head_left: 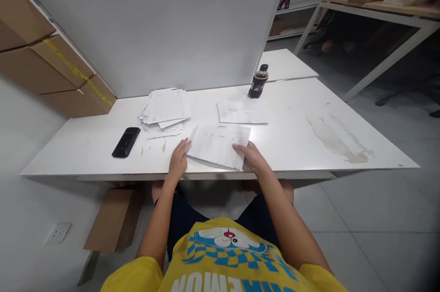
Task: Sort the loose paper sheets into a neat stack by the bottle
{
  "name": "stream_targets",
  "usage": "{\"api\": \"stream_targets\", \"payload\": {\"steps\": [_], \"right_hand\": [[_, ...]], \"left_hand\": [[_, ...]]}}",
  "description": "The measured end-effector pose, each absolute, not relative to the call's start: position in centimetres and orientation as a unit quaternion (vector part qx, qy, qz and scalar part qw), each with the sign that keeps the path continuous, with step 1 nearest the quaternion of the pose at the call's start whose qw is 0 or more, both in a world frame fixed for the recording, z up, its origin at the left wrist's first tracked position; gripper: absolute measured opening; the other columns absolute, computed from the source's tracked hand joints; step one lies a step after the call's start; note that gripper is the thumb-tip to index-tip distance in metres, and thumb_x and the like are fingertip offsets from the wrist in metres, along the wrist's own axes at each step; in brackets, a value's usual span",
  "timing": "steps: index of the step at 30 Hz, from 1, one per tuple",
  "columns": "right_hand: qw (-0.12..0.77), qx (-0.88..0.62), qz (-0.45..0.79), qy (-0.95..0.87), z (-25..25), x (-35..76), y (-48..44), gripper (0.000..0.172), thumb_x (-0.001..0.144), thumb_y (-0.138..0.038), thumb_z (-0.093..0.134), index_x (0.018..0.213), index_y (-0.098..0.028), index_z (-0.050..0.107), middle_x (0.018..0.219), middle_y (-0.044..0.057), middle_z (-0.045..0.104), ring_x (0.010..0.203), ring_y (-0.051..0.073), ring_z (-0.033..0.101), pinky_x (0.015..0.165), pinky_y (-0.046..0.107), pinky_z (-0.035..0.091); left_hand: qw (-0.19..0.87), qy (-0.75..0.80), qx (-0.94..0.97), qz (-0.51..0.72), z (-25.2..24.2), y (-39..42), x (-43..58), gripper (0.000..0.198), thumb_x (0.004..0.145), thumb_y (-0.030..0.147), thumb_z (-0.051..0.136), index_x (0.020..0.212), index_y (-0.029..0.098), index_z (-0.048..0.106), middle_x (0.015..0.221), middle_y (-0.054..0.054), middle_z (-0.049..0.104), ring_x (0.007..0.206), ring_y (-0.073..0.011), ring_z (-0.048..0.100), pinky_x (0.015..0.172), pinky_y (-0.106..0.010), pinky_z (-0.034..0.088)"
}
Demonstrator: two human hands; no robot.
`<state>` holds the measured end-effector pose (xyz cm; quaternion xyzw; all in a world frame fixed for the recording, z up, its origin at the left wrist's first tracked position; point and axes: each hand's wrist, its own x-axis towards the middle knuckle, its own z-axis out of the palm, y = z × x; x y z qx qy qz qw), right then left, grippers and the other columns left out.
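A small stack of printed paper sheets (220, 145) rests near the front edge of the white table, slightly tilted towards me. My right hand (252, 157) grips its right side, thumb on top and the other fingers underneath, out of sight. At the opposite side my left hand (178, 159) holds the left edge between its fingers. Just behind these sheets lies another thin pile of papers (242, 112) with an oval stamp printed on it. A larger, untidy pile of papers (167, 108) sits to the back left.
A black phone-like device (126, 142) lies on the left of the table (292, 140). A dark drink bottle (258, 82) stands upright at the back, beside a large whiteboard panel (165, 26). Cardboard boxes (65, 72) are stacked at left; another box (112, 218) is below.
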<state>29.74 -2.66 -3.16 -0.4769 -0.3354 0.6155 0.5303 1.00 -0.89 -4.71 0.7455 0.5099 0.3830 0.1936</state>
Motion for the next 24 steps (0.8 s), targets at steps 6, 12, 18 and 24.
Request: {"api": "stream_targets", "payload": {"steps": [6, 12, 18, 24], "right_hand": [[0.551, -0.516, 0.516, -0.404, -0.7, 30.7, -2.5, 0.038, 0.065, -0.043, 0.077, 0.094, -0.019, 0.072, 0.102, 0.008, 0.075, 0.102, 0.03, 0.067, 0.089, 0.044, 0.052], [0.605, -0.516, 0.431, -0.426, 1.1, 32.4, -3.7, 0.038, 0.07, -0.042, 0.074, 0.1, -0.02, 0.068, 0.103, 0.007, 0.073, 0.099, 0.027, 0.066, 0.086, 0.04, 0.052], [0.659, -0.516, 0.353, -0.419, -0.3, 35.3, -5.2, 0.048, 0.072, -0.042, 0.074, 0.112, -0.025, 0.054, 0.109, 0.007, 0.066, 0.104, 0.024, 0.061, 0.09, 0.037, 0.051], [0.653, -0.559, 0.3, -0.414, -4.9, 37.7, -6.7, 0.04, 0.076, -0.048, 0.064, 0.104, -0.025, 0.049, 0.106, 0.005, 0.061, 0.105, 0.023, 0.058, 0.093, 0.037, 0.047]], "left_hand": [[0.343, 0.527, 0.641, 0.441, -2.5, -0.6, 3.2, 0.064, 0.096, 0.045, 0.048, 0.152, 0.028, 0.024, 0.153, -0.013, 0.042, 0.143, -0.0261, 0.038, 0.111, -0.045, 0.04], [0.338, 0.473, 0.608, 0.54, -0.4, -0.9, 8.1, 0.063, 0.087, 0.054, 0.06, 0.139, 0.025, 0.037, 0.139, -0.015, 0.054, 0.129, -0.0254, 0.053, 0.105, -0.039, 0.046], [0.298, 0.454, 0.636, 0.549, -0.1, -3.9, 11.7, 0.036, 0.092, 0.052, 0.051, 0.115, 0.024, 0.05, 0.11, -0.01, 0.064, 0.106, -0.0214, 0.063, 0.091, -0.034, 0.052], [0.281, 0.478, 0.695, 0.458, -3.6, -5.1, 14.9, 0.024, 0.094, 0.046, 0.05, 0.092, 0.025, 0.06, 0.085, -0.006, 0.064, 0.086, -0.0222, 0.064, 0.08, -0.035, 0.052]]}}
